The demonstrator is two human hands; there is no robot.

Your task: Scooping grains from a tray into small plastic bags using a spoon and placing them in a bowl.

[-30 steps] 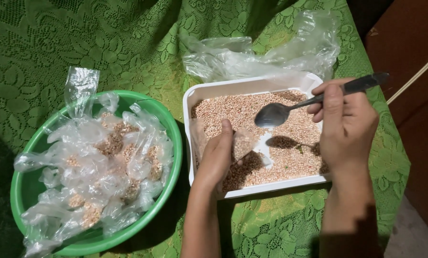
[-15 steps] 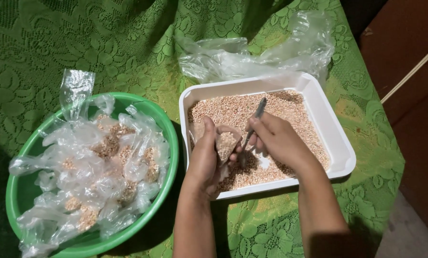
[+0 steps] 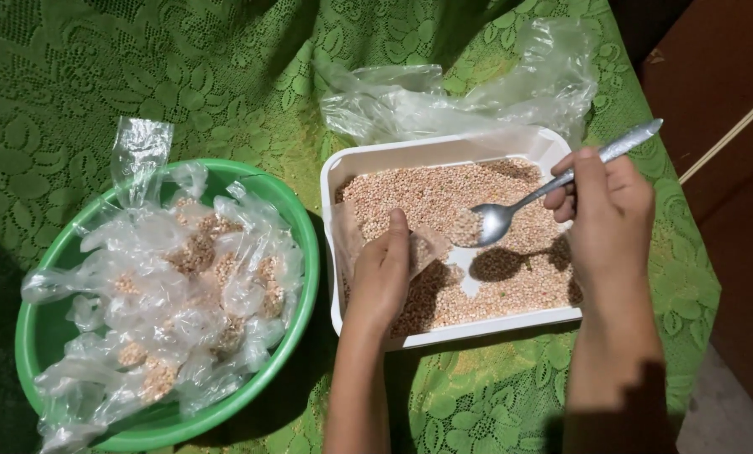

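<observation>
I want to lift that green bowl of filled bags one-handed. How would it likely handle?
The green bowl is heaped past its rim with small clear bags of grain, so probably heavier than it looks. The bags look floppy and slick; top ones may slide off if it tilts. On the lace tablecloth, pushing might bunch the cloth.

A green lace tablecloth [image 3: 141, 76] covers the table in patchy sunlight, beside reddish-brown wooden furniture [image 3: 721, 76].

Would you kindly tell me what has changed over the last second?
The right hand dipped the spoon into the grain beside the left hand, then lifted it back out to the right, some grain now in its bowl. The left hand kept holding the small bag in the white tray; the green bowl stayed put.
</observation>
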